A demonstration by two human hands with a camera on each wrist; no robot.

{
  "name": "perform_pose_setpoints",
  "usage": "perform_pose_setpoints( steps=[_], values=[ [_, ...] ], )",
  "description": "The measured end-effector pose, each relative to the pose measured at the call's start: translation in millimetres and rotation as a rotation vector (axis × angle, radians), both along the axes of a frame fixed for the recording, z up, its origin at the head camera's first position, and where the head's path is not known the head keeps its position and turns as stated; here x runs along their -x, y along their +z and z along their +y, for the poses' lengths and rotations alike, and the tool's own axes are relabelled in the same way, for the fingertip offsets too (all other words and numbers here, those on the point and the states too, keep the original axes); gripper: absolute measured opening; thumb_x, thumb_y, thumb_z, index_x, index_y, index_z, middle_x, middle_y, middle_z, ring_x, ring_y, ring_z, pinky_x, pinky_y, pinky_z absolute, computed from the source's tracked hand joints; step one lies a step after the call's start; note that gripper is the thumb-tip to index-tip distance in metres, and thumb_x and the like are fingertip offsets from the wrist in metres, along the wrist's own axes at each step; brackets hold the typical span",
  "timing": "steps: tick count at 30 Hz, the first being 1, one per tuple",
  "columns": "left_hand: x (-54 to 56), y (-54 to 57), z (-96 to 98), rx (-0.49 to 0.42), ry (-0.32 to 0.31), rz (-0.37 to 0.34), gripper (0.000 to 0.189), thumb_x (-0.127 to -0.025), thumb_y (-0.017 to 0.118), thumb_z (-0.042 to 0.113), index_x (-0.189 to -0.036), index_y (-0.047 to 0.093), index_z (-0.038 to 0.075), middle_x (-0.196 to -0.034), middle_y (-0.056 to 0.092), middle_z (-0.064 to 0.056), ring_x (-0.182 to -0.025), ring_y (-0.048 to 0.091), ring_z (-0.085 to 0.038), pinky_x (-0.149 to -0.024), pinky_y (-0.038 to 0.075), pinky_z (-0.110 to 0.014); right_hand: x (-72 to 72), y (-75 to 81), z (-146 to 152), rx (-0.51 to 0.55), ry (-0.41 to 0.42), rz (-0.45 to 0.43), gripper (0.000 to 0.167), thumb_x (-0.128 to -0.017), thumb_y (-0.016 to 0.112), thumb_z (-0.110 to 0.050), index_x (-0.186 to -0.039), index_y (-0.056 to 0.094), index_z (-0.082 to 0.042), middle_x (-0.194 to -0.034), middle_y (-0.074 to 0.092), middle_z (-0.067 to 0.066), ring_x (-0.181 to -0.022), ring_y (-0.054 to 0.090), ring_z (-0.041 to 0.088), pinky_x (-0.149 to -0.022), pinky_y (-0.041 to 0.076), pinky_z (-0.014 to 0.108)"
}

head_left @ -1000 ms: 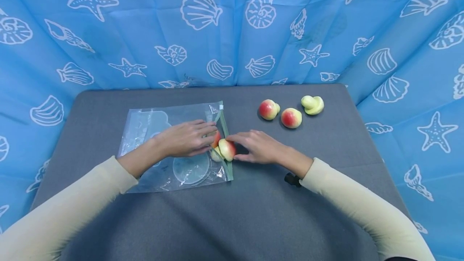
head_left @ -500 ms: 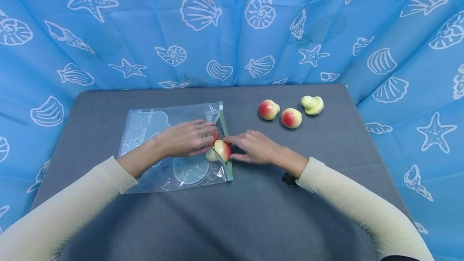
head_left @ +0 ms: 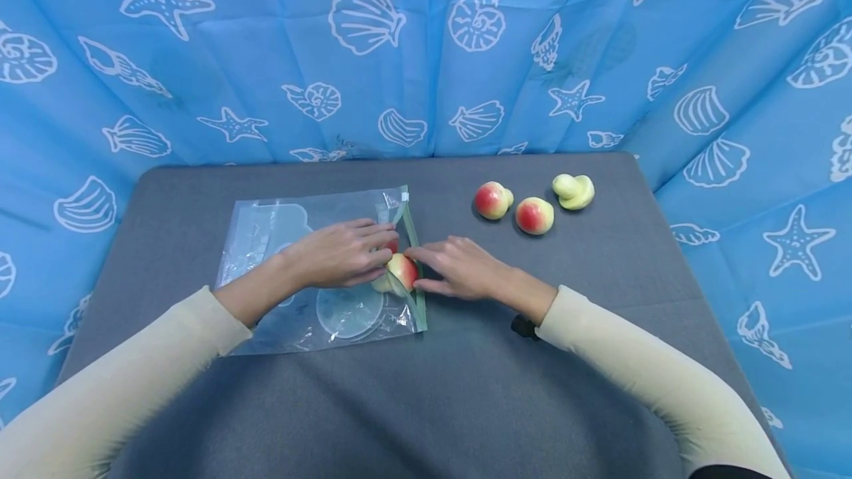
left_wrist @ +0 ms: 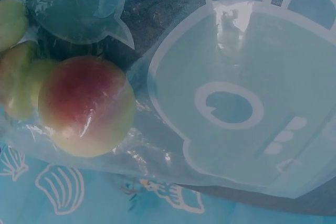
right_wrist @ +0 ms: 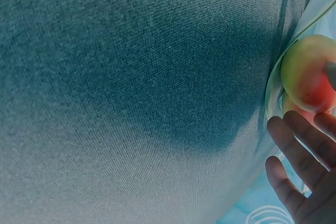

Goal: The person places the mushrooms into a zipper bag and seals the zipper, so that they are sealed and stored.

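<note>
A clear zip bag (head_left: 262,335) with pale animal prints and a green zip edge lies flat, its mouth facing right. My left hand (head_left: 342,253) holds the upper layer of that mouth, the fingertips by the green edge. My right hand (head_left: 462,268) pinches a red-and-yellow peach (head_left: 401,270) just inside the mouth; its other fingers spread out in the right wrist view. Beneath the plastic, a round red peach (left_wrist: 86,106) and yellowish fruit (left_wrist: 16,80) show in the left wrist view. My left hand partly covers these from above.
Right of the bag, toward the back of the grey table (head_left: 373,405), lie two red-and-yellow peaches (head_left: 492,200) (head_left: 535,216) and a yellow knobbly fruit (head_left: 574,191). A blue curtain (head_left: 433,50) with white shells hangs behind.
My right hand has moved left with the peach, taking it past the green edge into the bag. The left hand has stayed in place on the bag.
</note>
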State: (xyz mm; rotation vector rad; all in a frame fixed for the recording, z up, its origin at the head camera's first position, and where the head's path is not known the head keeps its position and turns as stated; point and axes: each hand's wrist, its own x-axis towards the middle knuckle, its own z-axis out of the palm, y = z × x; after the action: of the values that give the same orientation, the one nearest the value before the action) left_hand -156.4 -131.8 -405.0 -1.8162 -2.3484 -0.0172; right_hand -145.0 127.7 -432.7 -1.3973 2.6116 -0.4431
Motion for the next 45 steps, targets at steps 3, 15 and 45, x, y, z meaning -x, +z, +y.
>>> perform_pose_setpoints(
  steps=[3, 15, 45],
  values=[
    [0.9, -0.9, 0.1, -0.019, -0.009, 0.000, 0.017, -0.094, 0.066, 0.023, -0.101, 0.066, 0.008, -0.116, 0.069, -0.014, -0.122, 0.059, -0.036, -0.104, 0.050, -0.048, -0.1, -1.0, -1, 0.010, 0.004, 0.015, 0.051, -0.095, 0.067, -0.038, -0.132, 0.060, -0.004, -0.115, 0.072, 0.008, -0.090, 0.070, 0.017, -0.079, 0.060, 0.035],
    [0.2, -0.2, 0.3, -0.036, -0.015, 0.006, 0.017, -0.092, 0.070, 0.020, -0.103, 0.066, 0.007, -0.105, 0.071, -0.012, -0.120, 0.061, -0.037, -0.101, 0.052, -0.047, -0.6, -1.8, -2, 0.015, 0.001, 0.033, 0.050, -0.095, 0.066, -0.038, -0.131, 0.060, -0.004, -0.110, 0.072, 0.007, -0.075, 0.064, 0.013, -0.070, 0.058, 0.031],
    [1.8, -2.6, -0.4, -0.107, -0.061, 0.012, 0.012, -0.093, 0.068, 0.017, -0.092, 0.063, 0.007, -0.099, 0.070, -0.011, -0.114, 0.064, -0.035, -0.102, 0.051, -0.046, 1.6, -11.0, -12, 0.014, -0.047, 0.013, 0.051, -0.097, 0.063, -0.040, -0.133, 0.059, -0.004, -0.119, 0.070, 0.010, -0.067, 0.059, 0.012, -0.063, 0.058, 0.030]
  ],
)
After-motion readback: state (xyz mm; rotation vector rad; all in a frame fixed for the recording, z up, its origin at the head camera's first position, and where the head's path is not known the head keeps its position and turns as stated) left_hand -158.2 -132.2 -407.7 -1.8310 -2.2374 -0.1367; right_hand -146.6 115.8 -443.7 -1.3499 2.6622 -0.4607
